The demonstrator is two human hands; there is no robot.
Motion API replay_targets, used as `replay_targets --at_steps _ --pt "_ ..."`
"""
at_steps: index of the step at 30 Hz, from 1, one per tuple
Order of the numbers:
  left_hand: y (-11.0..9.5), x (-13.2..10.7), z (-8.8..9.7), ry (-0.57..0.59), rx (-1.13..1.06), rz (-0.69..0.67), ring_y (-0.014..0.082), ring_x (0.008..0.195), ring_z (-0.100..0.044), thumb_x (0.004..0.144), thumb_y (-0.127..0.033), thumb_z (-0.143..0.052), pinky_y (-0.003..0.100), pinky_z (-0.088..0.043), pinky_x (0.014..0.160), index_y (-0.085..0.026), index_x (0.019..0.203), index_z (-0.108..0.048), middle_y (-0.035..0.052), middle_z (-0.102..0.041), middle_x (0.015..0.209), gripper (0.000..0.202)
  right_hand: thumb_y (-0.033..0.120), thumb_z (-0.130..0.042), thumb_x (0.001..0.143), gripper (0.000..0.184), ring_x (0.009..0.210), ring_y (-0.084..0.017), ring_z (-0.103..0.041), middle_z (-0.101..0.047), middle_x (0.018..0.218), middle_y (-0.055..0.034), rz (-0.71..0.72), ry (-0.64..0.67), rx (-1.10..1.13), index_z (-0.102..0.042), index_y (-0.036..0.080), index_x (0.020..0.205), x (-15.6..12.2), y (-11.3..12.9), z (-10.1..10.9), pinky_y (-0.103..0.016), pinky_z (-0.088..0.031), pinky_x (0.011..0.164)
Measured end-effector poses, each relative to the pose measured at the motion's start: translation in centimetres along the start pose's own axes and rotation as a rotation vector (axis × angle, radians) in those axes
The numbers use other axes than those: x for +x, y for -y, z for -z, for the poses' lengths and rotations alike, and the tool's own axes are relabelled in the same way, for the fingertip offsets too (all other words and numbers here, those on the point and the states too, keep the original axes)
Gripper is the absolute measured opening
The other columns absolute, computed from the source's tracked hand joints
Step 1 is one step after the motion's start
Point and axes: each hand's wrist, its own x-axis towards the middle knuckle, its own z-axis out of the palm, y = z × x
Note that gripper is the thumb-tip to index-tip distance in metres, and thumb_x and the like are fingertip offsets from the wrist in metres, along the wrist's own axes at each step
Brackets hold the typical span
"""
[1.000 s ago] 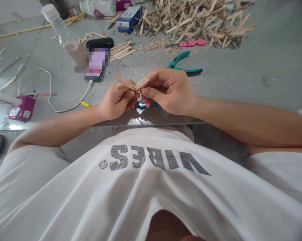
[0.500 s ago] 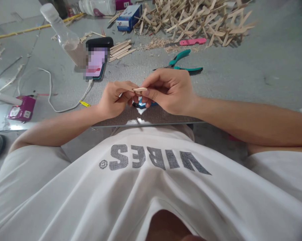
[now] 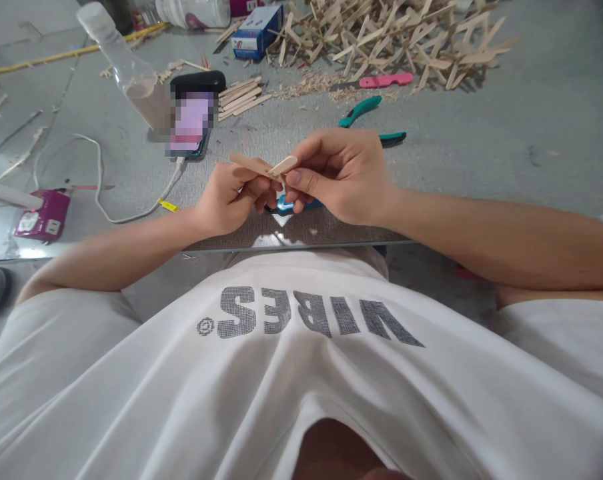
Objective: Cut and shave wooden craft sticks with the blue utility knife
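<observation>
Just above the table's near edge, my left hand (image 3: 231, 200) and my right hand (image 3: 344, 175) meet at a pair of crossed wooden craft sticks (image 3: 249, 164). The left thumb and fingers pinch them from one side. On the other side, the right thumb and forefinger grip near the rounded end of the second stick (image 3: 285, 164). Where the sticks cross is partly covered by fingertips. Beneath the hands lies a blue object (image 3: 301, 204) beside a bright reflection; its kind is hidden. Behind my right hand, teal-handled pliers (image 3: 360, 111) lie with handles spread, their jaws hidden.
A large heap of crossed craft sticks (image 3: 381, 40) covers the back. Nearby are a pink-handled knife (image 3: 385, 81), wood shavings (image 3: 306, 87), loose sticks (image 3: 241, 97) and a blue box (image 3: 258, 33). To the left are a phone (image 3: 191, 123) with a white cable (image 3: 100, 175), a bottle (image 3: 141, 93) and a purple socket block (image 3: 42, 215).
The craft sticks have turned and tilted in my fingers, so their crossed shape shows more clearly. My right hand has risen slightly; both hands keep their grip.
</observation>
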Motion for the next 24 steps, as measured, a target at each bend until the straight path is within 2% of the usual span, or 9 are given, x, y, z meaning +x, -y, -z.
replay_targets --at_steps 2,8,14,16,21,24 --pt "0.0 0.0 -0.1 -0.011 -0.022 0.005 0.0094 0.062 -0.075 0.119 -0.056 -0.06 0.016 -0.056 0.05 -0.018 0.102 -0.078 0.0043 -0.077 0.085 0.046 0.049 -0.093 0.099 0.03 0.067 -0.016 -0.071 -0.076 0.08 -0.0015 -0.018 -0.003 -0.012 -0.077 0.023 0.102 0.0 0.2 -0.1 -0.031 -0.068 0.062" --pt "-0.5 0.2 0.1 0.012 -0.023 0.158 0.0127 0.065 -0.077 0.112 -0.075 -0.063 0.02 -0.057 0.05 -0.018 0.097 -0.075 0.0055 -0.076 0.086 0.06 0.051 -0.093 0.099 0.032 0.069 -0.016 -0.073 -0.077 0.081 -0.0017 -0.055 -0.023 -0.003 -0.077 0.023 0.101 -0.1 0.6 -0.3 -0.03 -0.068 0.065" --pt "-0.5 0.3 0.3 0.039 -0.07 0.199 0.0141 0.069 -0.08 0.114 -0.071 -0.062 0.022 -0.061 0.054 -0.018 0.095 -0.075 0.0053 -0.076 0.084 0.057 0.048 -0.092 0.101 0.028 0.066 -0.016 -0.072 -0.077 0.081 -0.0016 -0.038 -0.019 -0.008 -0.078 0.023 0.102 0.0 0.4 0.0 -0.032 -0.068 0.064" --pt "-0.4 0.2 0.3 0.029 -0.074 0.171 0.0142 0.07 -0.081 0.114 -0.068 -0.064 0.021 -0.061 0.053 -0.018 0.097 -0.077 0.0057 -0.076 0.086 0.054 0.047 -0.093 0.1 0.029 0.065 -0.016 -0.072 -0.076 0.08 -0.0013 -0.037 -0.018 0.002 -0.078 0.023 0.101 0.1 0.3 0.0 -0.032 -0.068 0.064" --pt "0.2 0.0 0.1 0.016 -0.077 -0.002 0.0116 0.071 -0.08 0.12 -0.049 -0.06 0.015 -0.057 0.051 -0.02 0.107 -0.081 0.0044 -0.076 0.088 0.038 0.051 -0.096 0.097 0.036 0.066 -0.016 -0.072 -0.075 0.079 -0.0015 -0.052 -0.019 0.019 -0.076 0.022 0.101 0.1 0.2 0.0 -0.03 -0.068 0.063" --pt "0.4 0.1 0.1 0.027 -0.066 -0.011 0.0127 0.072 -0.08 0.12 -0.047 -0.059 0.016 -0.056 0.051 -0.02 0.109 -0.081 0.0048 -0.076 0.089 0.036 0.053 -0.097 0.095 0.037 0.066 -0.016 -0.072 -0.075 0.078 -0.0015 -0.05 -0.022 0.016 -0.076 0.023 0.1 0.1 0.2 -0.1 -0.029 -0.068 0.062"
